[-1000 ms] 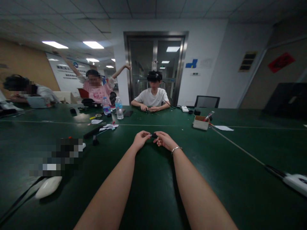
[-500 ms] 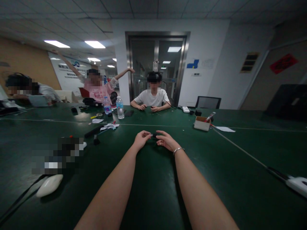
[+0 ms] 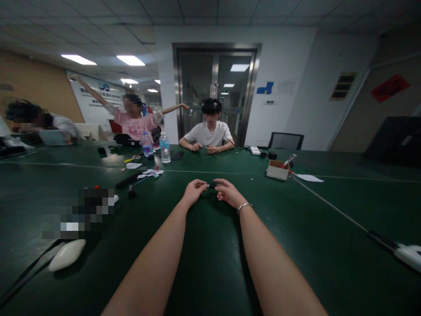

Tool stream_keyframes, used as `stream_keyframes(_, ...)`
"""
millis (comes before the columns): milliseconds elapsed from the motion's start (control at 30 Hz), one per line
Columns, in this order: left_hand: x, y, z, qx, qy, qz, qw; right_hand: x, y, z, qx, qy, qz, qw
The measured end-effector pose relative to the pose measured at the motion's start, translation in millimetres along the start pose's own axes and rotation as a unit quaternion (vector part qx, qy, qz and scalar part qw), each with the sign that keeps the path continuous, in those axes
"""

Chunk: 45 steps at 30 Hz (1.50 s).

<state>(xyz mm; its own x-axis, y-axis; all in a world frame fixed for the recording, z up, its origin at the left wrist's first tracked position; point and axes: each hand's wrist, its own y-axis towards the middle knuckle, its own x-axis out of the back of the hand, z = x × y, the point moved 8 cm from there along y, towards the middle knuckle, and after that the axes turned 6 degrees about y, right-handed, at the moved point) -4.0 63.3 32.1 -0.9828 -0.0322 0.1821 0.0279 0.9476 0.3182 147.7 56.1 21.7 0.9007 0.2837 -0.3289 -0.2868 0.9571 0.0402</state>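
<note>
Both hands meet above the green table [image 3: 210, 245], around a small black piece with a silvery end [image 3: 212, 185]. Too little of it shows to tell its kind. My left hand [image 3: 194, 192] pinches the silvery end between thumb and fingertips. The black part sits in the fingers of my right hand [image 3: 229, 193], whose lower fingers are curled in. A metal bracelet [image 3: 244, 207] circles my right wrist.
Bottles [image 3: 165, 149], crumpled paper [image 3: 150, 174] and a black brush [image 3: 132, 192] are on the left. A pale computer mouse [image 3: 67, 255] lies nearer. A small box [image 3: 278, 170] and a cable [image 3: 329, 204] are right. A co-worker [image 3: 210, 134] sits opposite.
The lower fingers of my right hand have curled in a little more, and more of the black part shows. A co-worker at the left has shifted both outstretched arms.
</note>
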Motion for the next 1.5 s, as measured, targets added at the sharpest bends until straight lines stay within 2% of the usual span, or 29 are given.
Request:
stream_keyframes(200, -1.2, -0.2, 0.6, -0.002, 0.000, 0.005, 1.000, 2.5, -0.6, -2.8, -0.021, -0.001, -0.013, 1.000)
stream_keyframes(433, -1.1, 1.1, 2.3, -0.008, 0.003, 0.007, 1.000, 3.4, 0.3, -1.5, -0.006, 0.030, -0.011, 0.999)
stream_keyframes(567, 0.6, 1.2, 3.6, -0.004, -0.001, -0.005, 1.000, 1.2, 1.1, -4.3, -0.012, 0.002, 0.001, 1.000)
stream_keyframes(767, -1.8, 1.7, 3.5, -0.015, 0.000, 0.010, 1.000, 0.5, 1.0, -4.9, -0.012, 0.014, 0.014, 1.000)
stream_keyframes(1167, -7.2, 1.5, 11.5, 0.024, 0.000, 0.038, 0.999, 4.1, 1.6, -5.2, -0.013, 0.034, -0.002, 0.999)
stream_keyframes(1500, 0.7, 2.3, 8.4, -0.015, 0.025, 0.001, 1.000, 2.6, 1.5, -6.0, -0.019, 0.026, -0.002, 0.999)
